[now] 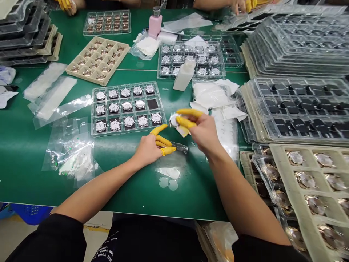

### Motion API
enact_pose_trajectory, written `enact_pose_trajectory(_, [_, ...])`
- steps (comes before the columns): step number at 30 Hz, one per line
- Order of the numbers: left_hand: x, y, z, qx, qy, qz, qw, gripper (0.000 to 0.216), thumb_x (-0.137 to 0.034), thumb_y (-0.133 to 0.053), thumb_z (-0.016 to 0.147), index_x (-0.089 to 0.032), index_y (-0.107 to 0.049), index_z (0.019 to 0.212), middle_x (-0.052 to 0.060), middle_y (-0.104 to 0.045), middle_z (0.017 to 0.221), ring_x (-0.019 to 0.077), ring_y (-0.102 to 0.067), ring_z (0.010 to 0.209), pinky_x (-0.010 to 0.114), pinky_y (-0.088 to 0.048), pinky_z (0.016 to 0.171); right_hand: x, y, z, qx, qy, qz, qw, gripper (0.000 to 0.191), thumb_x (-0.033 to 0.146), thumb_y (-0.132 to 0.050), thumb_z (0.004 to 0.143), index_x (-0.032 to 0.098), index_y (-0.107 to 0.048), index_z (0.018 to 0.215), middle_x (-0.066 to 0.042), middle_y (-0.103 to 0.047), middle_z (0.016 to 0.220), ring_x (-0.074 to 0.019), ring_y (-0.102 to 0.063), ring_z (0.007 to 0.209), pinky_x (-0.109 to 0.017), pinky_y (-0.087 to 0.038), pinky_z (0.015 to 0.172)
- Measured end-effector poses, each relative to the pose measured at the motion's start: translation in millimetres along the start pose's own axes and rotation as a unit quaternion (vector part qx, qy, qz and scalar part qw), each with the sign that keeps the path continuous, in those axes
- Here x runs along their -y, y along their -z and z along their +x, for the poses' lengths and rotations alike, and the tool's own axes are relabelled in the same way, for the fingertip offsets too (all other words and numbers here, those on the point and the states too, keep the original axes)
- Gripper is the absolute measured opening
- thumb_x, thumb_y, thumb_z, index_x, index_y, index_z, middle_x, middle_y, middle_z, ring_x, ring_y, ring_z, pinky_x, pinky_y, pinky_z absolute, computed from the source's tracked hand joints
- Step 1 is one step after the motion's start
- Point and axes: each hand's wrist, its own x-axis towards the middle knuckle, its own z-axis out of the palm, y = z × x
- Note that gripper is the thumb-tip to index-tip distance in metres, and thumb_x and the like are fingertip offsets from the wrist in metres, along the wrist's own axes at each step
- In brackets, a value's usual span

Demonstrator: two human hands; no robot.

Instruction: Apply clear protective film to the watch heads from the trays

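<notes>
My right hand (205,131), with yellow finger cots, is closed around a silver watch head (173,120). A small white wipe (183,131) hangs beneath its fingers. My left hand (152,147), also in yellow finger cots, is lower and to the left, near the table surface. Between its fingers is a narrow, shiny strip-like piece (180,147) whose exact kind I cannot make out. Just beyond it lies a clear tray (125,133) of silver watch heads; one compartment at its right side shows only a dark pad (152,104).
Stacked trays (300,134) crowd the right side. A white plastic bottle (184,75) stands by another watch tray (191,74), near white wipes (209,94). Clear film scraps (79,160) lie left, round clear films (168,183) in front. Co-workers' hands (242,5) show across the green table.
</notes>
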Motion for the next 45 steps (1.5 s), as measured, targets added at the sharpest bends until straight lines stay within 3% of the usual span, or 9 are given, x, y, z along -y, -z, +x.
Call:
enact_pose_trajectory(3, [-1.6, -0.8, -0.4, 0.003, 0.002, 0.006, 1.0, 0.079, -0.03, -0.091, 0.073, -0.023, -0.06, 0.146, 0.004, -0.084, 0.095, 0.0189, -0.08, 0.082, 0.03, -0.065, 0.079, 4.4, -17.5, 57.8, -0.027, 0.068, -0.078, 0.994, 0.034, 0.031, -0.072, 0.084, 0.019, -0.078, 0.115, -0.004, -0.073, 0.085, -0.0192, -0.063, 0.076, -0.038, -0.051, 0.073])
enact_pose_trajectory(7, [2.4, -2.2, -0.6, 0.007, 0.001, -0.006, 1.0, 0.07, -0.027, -0.088, 0.077, -0.02, -0.063, 0.142, 0.005, -0.085, 0.096, 0.0199, -0.081, 0.085, 0.032, -0.066, 0.08, 5.0, -47.1, 109.6, 0.057, 0.1, -0.25, 0.961, 0.024, 0.02, -0.068, 0.086, 0.016, -0.079, 0.107, -0.008, -0.071, 0.086, -0.0266, -0.065, 0.089, -0.049, -0.053, 0.088])
enact_pose_trajectory(12, [2.3, -1.7, -0.8, 0.007, -0.007, 0.029, 1.0, 0.058, -0.028, -0.085, 0.08, -0.02, -0.067, 0.135, 0.004, -0.085, 0.097, 0.0219, -0.082, 0.088, 0.033, -0.066, 0.082, 12.6, -73.3, 112.0, 0.045, 0.228, -0.382, 0.894, 0.013, 0.017, -0.066, 0.089, 0.012, -0.076, 0.096, -0.018, -0.062, 0.12, -0.0417, -0.054, 0.128, -0.064, -0.042, 0.108])
enact_pose_trajectory(21, [1.3, 1.0, -0.9, 0.013, -0.012, 0.055, 0.998, 0.053, -0.021, -0.078, 0.08, -0.018, -0.068, 0.132, 0.002, -0.085, 0.096, 0.0224, -0.082, 0.094, 0.029, -0.064, 0.077, 18.6, -128.5, 112.1, 0.057, 0.157, -0.374, 0.912, 0.007, 0.013, -0.073, 0.081, 0.013, -0.069, 0.086, -0.021, -0.063, 0.119, -0.0327, -0.061, 0.109, -0.056, -0.049, 0.099])
enact_pose_trajectory(25, [-0.3, 2.3, 0.2, 0.016, -0.018, 0.04, 0.999, 0.051, -0.023, -0.079, 0.08, -0.019, -0.069, 0.13, 0.002, -0.085, 0.094, 0.0212, -0.082, 0.092, 0.027, -0.063, 0.077, 33.2, -110.7, 90.0, 0.036, 0.065, -0.313, 0.947, 0.015, 0.019, -0.072, 0.085, 0.017, -0.066, 0.098, -0.012, -0.069, 0.104, -0.0267, -0.065, 0.097, -0.047, -0.052, 0.09])
enact_pose_trajectory(30, [-4.3, 1.4, -0.2, -0.002, 0.003, -0.012, 1.0, 0.069, -0.034, -0.091, 0.074, -0.021, -0.064, 0.136, 0.004, -0.084, 0.095, 0.021, -0.081, 0.088, 0.029, -0.065, 0.079, 33.3, -42.4, 5.7, 0.007, -0.019, -0.032, 0.999, 0.043, 0.04, -0.079, 0.081, 0.025, -0.057, 0.115, 0.003, -0.064, 0.078, -0.0163, -0.06, 0.07, -0.034, -0.048, 0.07])
enact_pose_trajectory(37, [3.3, 1.4, -0.8, 0.012, -0.04, -0.011, 0.999, 0.062, -0.032, -0.093, 0.067, -0.02, -0.073, 0.123, 0.003, -0.081, 0.091, 0.0178, -0.079, 0.083, 0.032, -0.064, 0.085, 6.3, 0.0, -48.1, 0.137, -0.175, 0.103, 0.97, 0.071, 0.049, -0.098, 0.056, 0.025, -0.054, 0.107, 0.01, -0.058, 0.064, -0.011, -0.046, 0.055, -0.027, -0.034, 0.056])
enact_pose_trajectory(41, [4.1, 1.6, -0.6, -0.003, -0.041, -0.017, 0.999, 0.06, -0.032, -0.091, 0.068, -0.02, -0.074, 0.124, 0.002, -0.079, 0.09, 0.0157, -0.076, 0.081, 0.03, -0.064, 0.084, -1.2, 3.1, -37.7, 0.13, -0.108, 0.022, 0.985, 0.064, 0.06, -0.092, 0.063, 0.024, -0.063, 0.108, 0.004, -0.063, 0.074, -0.0135, -0.049, 0.061, -0.03, -0.039, 0.059])
enact_pose_trajectory(45, [2.8, 1.0, 0.0, -0.026, -0.022, -0.019, 0.999, 0.058, -0.032, -0.092, 0.067, -0.02, -0.075, 0.121, 0.001, -0.076, 0.085, 0.0143, -0.074, 0.078, 0.027, -0.064, 0.079, -14.4, 13.3, -28.1, -0.107, 0.017, -0.273, 0.956, 0.055, 0.068, -0.084, 0.073, 0.022, -0.072, 0.102, -0.008, -0.067, 0.1, -0.0219, -0.059, 0.08, -0.037, -0.045, 0.069])
